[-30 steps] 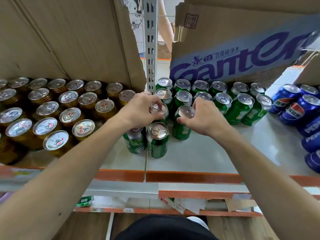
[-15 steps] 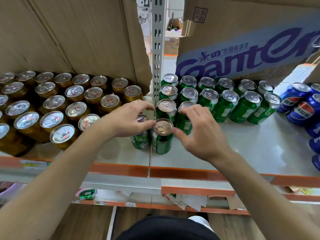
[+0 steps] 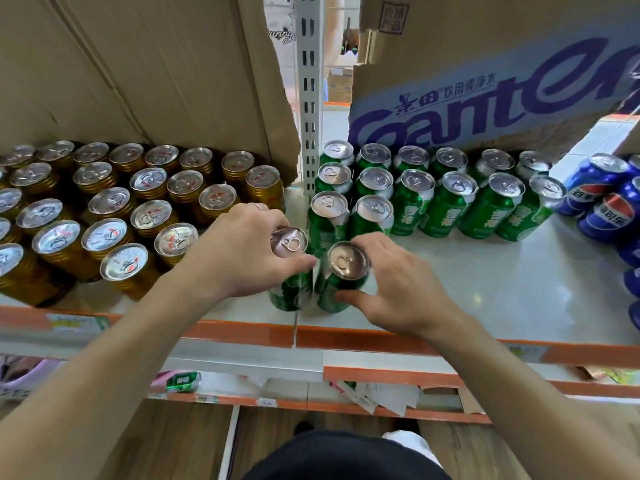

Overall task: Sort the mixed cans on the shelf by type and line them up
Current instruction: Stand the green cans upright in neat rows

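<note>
Gripping the left can with your left hand and the right can with your right hand, both upright near the front of the shelf, you are lining up greens and should next slide them against the green rows.

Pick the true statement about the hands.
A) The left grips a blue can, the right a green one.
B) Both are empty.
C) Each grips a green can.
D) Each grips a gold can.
C: the left hand curls round the top of one green can, and the right hand pinches a second green can right beside it.
</note>
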`<state>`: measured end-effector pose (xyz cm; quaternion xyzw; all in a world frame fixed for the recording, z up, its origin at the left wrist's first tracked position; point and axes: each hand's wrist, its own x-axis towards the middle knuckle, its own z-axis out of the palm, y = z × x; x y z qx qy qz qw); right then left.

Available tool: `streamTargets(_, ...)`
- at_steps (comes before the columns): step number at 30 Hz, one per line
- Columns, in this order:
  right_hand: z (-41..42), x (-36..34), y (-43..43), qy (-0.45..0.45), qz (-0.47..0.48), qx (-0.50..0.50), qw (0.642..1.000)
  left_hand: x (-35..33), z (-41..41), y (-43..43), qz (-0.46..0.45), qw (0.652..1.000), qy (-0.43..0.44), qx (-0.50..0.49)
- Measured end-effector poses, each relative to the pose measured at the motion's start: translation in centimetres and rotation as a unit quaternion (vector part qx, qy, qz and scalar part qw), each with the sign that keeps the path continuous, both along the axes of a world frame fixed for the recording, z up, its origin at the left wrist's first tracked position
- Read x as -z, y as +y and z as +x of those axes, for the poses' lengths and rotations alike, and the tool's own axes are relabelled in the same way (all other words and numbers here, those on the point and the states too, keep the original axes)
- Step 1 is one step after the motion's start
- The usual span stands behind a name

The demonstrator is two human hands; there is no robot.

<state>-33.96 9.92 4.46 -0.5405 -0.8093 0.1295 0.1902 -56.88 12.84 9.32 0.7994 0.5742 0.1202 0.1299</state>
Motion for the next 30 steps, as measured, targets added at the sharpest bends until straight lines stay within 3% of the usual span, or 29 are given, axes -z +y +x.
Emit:
streamTargets(11,13.6,-1.9,0.3,0.039,0.007,0.173,0.984,-1.6,14.3,1.0,0.066,0.996,-0.053,0.038)
streamTargets(16,16.3,-1.6,2.5,0.052,0.002,0.214,0.976,-1.0,19.4,3.0,0.137,0.988,0.066,0.009)
streamTargets(22,16.2,-0.7,4.1,0.07,-0.014,0.204,0.976,0.8,20.5,4.7,0.129,0.976,0.171,-0.026)
streamTargets(26,15.4,0.2,4.5,0.08,-0.022,0.183,0.98,1.8,20.4,4.9,0.131,0.969,0.203,-0.045)
streamTargets(30,15.5,1.2,5.0,0.095,-0.025,0.159,0.982,2.5,20.1,5.2,0.114,0.976,0.178,-0.056)
